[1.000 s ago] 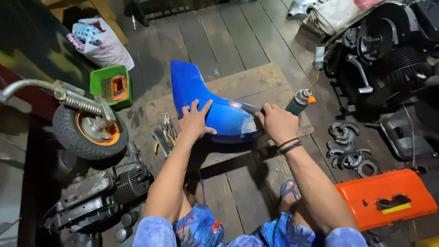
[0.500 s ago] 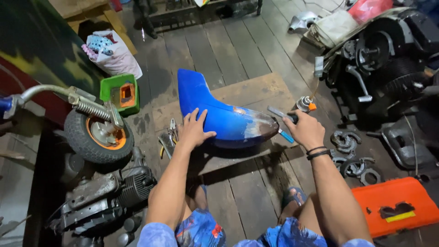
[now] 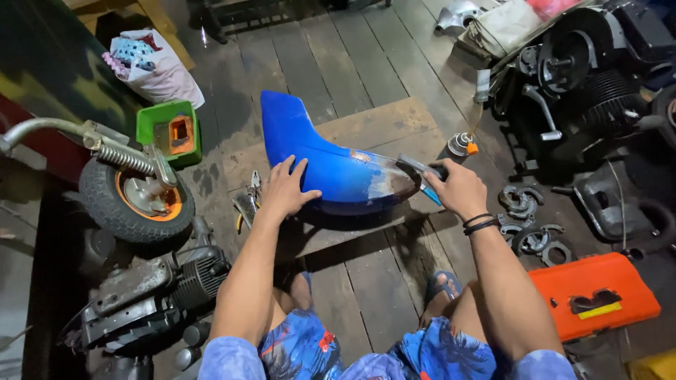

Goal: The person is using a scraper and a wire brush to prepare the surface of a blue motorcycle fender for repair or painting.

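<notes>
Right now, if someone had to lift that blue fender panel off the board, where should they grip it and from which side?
Probably the tall upturned end of the blue fender panel, taken from the far side: it stands free of the wooden board, with open edges. The left hand presses its middle; the right hand works a scraper tool at the low, worn end.

My feed is dim overall, lit by one cool source from above that brightens the centre. Toward nine o'clock the frame sinks into near-black shadow. A glare patch sits on the blue panel point(image 3: 331, 169), and my arms throw soft shadows toward six o'clock. Edges bow with wide-angle distortion; focus holds, corners slightly soft.
</notes>
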